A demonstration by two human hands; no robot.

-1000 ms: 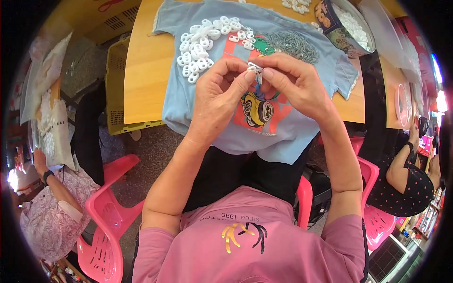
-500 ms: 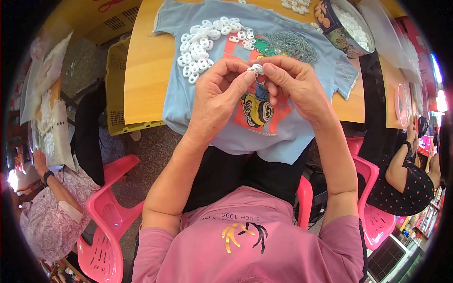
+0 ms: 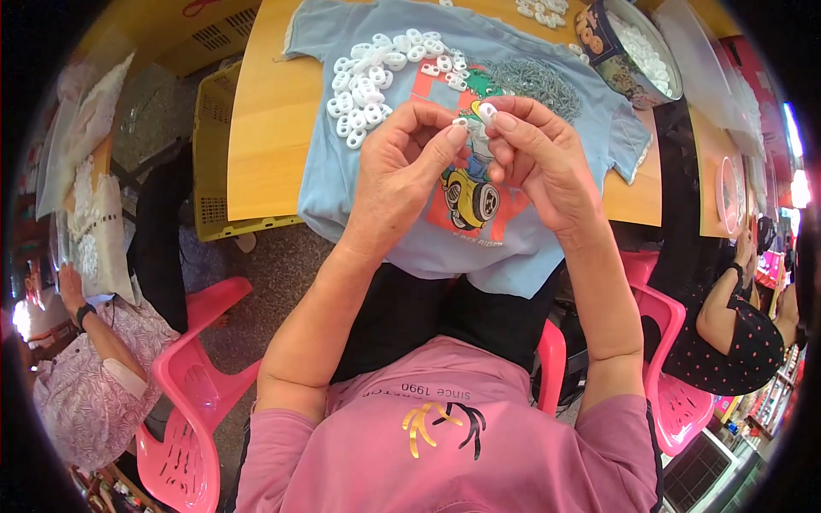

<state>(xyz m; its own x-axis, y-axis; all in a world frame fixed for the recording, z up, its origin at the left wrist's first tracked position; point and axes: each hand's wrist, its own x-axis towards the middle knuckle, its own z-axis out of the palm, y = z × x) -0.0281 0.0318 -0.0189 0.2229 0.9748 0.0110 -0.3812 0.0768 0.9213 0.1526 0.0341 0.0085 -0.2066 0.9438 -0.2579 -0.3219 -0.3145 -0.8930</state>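
Observation:
Above the blue T-shirt (image 3: pixel 342 184) spread on the table, both my hands are raised close together. My right hand (image 3: pixel 552 162) pinches a white oval plastic piece (image 3: pixel 487 111) between thumb and fingers. A smaller white plastic piece (image 3: pixel 460 122) shows at the thumb tip of my left hand (image 3: pixel 402 171), whose fingers are closed on it. A small gap separates the two pieces. Beyond my left hand lies a heap of white two-holed plastic pieces (image 3: pixel 368 85). Past my right hand is a tangled pile of small grey metal parts (image 3: pixel 539 85), seemingly springs.
A round printed tin (image 3: pixel 611 64) of white pieces stands at the table's far right, with loose white pieces (image 3: pixel 540 10) nearby. Left of the wooden table (image 3: pixel 261 145) is a yellow crate (image 3: pixel 214 162). Co-workers sit at left (image 3: pixel 111 368) and right (image 3: pixel 727 333); pink chairs (image 3: pixel 192 402) flank me.
My hands have drawn slightly apart. The white pieces, held together before, are now separate, the oval one tilted up in my right fingers.

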